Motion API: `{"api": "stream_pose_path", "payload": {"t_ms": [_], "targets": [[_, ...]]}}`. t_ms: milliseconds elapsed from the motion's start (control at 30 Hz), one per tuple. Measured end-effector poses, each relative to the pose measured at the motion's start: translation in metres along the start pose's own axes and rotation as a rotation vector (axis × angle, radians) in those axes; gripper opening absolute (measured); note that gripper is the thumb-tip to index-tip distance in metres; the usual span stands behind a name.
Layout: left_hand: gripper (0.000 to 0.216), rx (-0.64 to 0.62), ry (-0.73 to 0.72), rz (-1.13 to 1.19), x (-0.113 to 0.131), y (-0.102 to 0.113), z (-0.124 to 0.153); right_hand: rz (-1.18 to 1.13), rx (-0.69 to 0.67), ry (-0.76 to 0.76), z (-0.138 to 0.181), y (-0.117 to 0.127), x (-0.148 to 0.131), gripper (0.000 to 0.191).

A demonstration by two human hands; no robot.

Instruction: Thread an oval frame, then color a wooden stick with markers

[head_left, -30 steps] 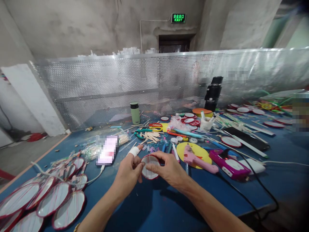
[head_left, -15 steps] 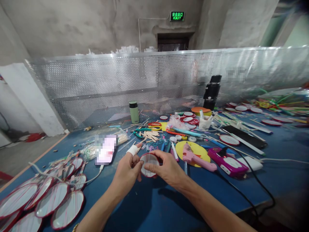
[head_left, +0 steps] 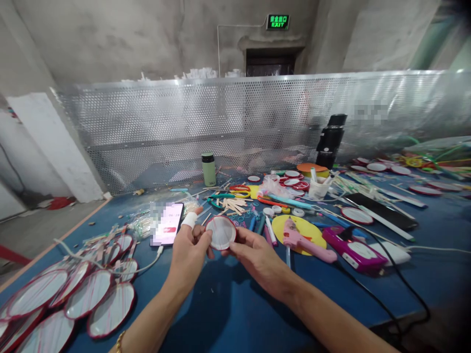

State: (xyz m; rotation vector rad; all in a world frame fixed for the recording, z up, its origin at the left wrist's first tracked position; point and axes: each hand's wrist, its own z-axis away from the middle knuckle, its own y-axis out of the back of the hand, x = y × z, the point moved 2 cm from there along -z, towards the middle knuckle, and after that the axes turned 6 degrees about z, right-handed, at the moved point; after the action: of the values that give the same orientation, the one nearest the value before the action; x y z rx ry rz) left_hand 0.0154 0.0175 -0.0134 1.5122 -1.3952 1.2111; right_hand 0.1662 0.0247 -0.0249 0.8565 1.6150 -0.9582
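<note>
Both my hands hold one small white round disc with a red rim [head_left: 221, 232] just above the blue table [head_left: 228, 314]. My left hand [head_left: 189, 247], with a white bandage on one finger, pinches the disc's left edge. My right hand [head_left: 253, 255] grips its lower right edge with thumb and fingers. The disc is tilted up so its white face shows. A phone with a lit screen [head_left: 167, 224] lies just left of my left hand.
Several larger red-rimmed white discs [head_left: 73, 299] lie at the near left. A pink glue gun [head_left: 305, 242] rests on a yellow disc, beside a magenta device [head_left: 355, 250] with black cable. Sticks, scissors, pens, a green bottle [head_left: 208, 169] and a perforated metal screen [head_left: 235, 122] stand behind.
The disc has been lifted a little and turned in my hands so its white face shows more. My right fingers have shifted from the top edge to the lower right edge.
</note>
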Motion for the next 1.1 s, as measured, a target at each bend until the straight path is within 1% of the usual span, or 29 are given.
{"api": "stream_pose_path", "payload": {"t_ms": [100,133,200,333,567,767,967,1100], "targets": [[0.060,0.032,-0.002,0.006,0.003,0.002,0.000,-0.146,-0.031,-0.046,0.000,-0.004,0.000,0.048],[0.060,0.037,-0.002,0.004,0.004,0.003,0.000,-0.174,-0.037,-0.062,0.000,-0.004,0.000,0.053],[0.059,0.041,-0.001,-0.003,0.006,0.003,0.000,-0.199,-0.045,-0.093,-0.001,-0.005,0.002,0.058],[0.059,0.053,-0.001,-0.014,0.006,0.003,-0.001,-0.194,-0.061,-0.134,-0.001,-0.006,0.006,0.057],[0.058,0.048,0.006,-0.018,0.005,0.003,-0.001,-0.163,-0.050,-0.110,-0.002,-0.007,0.005,0.059],[0.060,0.024,0.034,0.002,0.003,0.003,0.000,-0.193,-0.039,-0.097,-0.003,-0.008,0.002,0.059],[0.066,-0.018,0.074,0.001,0.004,0.000,0.002,-0.290,0.035,-0.102,-0.005,-0.002,0.005,0.050],[0.067,-0.049,0.090,-0.039,0.007,0.000,0.003,-0.319,0.116,-0.103,-0.006,0.003,0.003,0.047]]}}
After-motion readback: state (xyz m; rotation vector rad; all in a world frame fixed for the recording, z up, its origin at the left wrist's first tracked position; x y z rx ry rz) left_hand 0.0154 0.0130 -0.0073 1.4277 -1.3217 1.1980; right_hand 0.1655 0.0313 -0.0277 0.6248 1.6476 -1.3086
